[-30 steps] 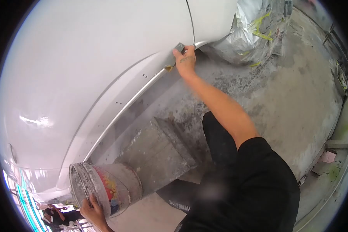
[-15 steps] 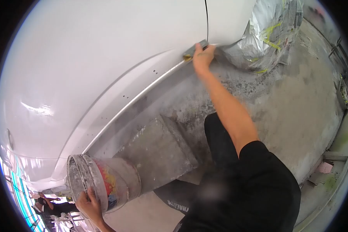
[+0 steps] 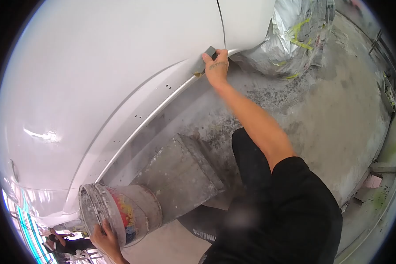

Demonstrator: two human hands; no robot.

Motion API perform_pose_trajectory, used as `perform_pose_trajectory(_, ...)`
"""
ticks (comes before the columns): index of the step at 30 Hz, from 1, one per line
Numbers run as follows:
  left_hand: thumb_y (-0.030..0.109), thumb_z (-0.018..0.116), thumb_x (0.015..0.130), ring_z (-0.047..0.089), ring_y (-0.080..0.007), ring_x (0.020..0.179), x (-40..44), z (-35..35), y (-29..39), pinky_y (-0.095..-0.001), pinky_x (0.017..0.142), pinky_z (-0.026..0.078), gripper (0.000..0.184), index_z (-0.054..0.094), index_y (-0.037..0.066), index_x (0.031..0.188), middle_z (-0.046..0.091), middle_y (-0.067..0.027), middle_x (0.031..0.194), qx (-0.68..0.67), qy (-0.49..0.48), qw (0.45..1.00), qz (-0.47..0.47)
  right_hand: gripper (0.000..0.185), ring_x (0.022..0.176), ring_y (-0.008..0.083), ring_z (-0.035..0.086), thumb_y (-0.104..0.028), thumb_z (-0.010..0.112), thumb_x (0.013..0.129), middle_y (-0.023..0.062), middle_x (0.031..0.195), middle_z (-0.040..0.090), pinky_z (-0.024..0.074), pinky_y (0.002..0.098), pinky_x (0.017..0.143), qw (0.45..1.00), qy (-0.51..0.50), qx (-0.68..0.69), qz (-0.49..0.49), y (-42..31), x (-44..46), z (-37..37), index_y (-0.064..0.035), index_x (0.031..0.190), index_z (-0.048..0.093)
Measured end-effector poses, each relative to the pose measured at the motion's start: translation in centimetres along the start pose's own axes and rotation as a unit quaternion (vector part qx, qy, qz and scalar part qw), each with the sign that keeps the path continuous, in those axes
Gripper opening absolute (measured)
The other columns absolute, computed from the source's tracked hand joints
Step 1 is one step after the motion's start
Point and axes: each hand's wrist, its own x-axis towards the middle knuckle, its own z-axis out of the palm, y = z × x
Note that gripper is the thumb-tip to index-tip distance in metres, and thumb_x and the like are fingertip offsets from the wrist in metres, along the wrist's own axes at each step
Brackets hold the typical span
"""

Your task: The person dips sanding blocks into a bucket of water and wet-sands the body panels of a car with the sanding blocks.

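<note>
Near the lower edge of the white car body panel (image 3: 119,66), my right hand (image 3: 217,68) grips a small grey block (image 3: 210,52), held against the panel just left of a vertical seam. A brownish patch (image 3: 198,74) shows at the end of the bright sill strip (image 3: 149,119), below that hand. My left hand (image 3: 105,240) is closed on the rim of a paint-stained bucket (image 3: 138,209), which lies tilted at the lower left with its opening toward the car. The bucket's inside is mostly hidden.
A dusty grey box-like stand (image 3: 176,176) is beside the bucket. Plastic and foil wrapping with yellow tape (image 3: 295,39) covers the part at the upper right. Another person in dark clothes (image 3: 68,244) is at the far lower left. A pink piece (image 3: 372,181) lies at right.
Compared with half a second ago, the view has shifted, and the grey block in my right hand is turned more steeply. My left hand has stayed on the bucket rim.
</note>
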Motion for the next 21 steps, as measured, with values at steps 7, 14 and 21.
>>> perform_pose_trajectory(7,0.030,0.067,0.097,0.046,-0.0468,0.056,0.0,-0.5,0.4,-0.0535,0.055,0.031,0.048,0.048,-0.003,0.068,0.046,-0.0261,0.060,-0.007,-0.018,1.000,-0.009,0.045,0.101,0.0358,0.064,-0.019,0.076,0.089,0.0248,0.113,0.062,0.0499,0.0457,0.091,0.999,0.042,-0.006,-0.033,1.1,1.6,0.5,0.0063,0.117,0.052)
perform_pose_trajectory(14,0.030,0.067,0.098,0.043,-0.0441,0.053,-0.1,-0.3,0.4,-0.0522,0.054,0.029,0.050,0.046,-0.003,0.067,0.043,-0.0247,0.058,-0.010,0.003,1.000,-0.007,0.039,0.106,0.0379,0.060,-0.017,0.073,0.091,0.0228,0.110,0.061,0.0463,0.0467,0.095,0.996,0.018,0.083,0.023,-0.6,3.4,-1.3,0.0054,0.117,0.053)
perform_pose_trajectory(21,0.028,0.068,0.098,0.043,-0.0430,0.051,0.4,-0.6,0.9,-0.0520,0.053,0.028,0.051,0.045,-0.003,0.065,0.042,-0.0247,0.057,-0.011,-0.008,1.000,-0.013,0.042,0.101,0.0381,0.063,-0.021,0.074,0.091,0.0233,0.109,0.063,0.0486,0.0463,0.090,0.992,0.010,-0.021,-0.124,-3.2,-2.7,0.9,0.0060,0.115,0.052)
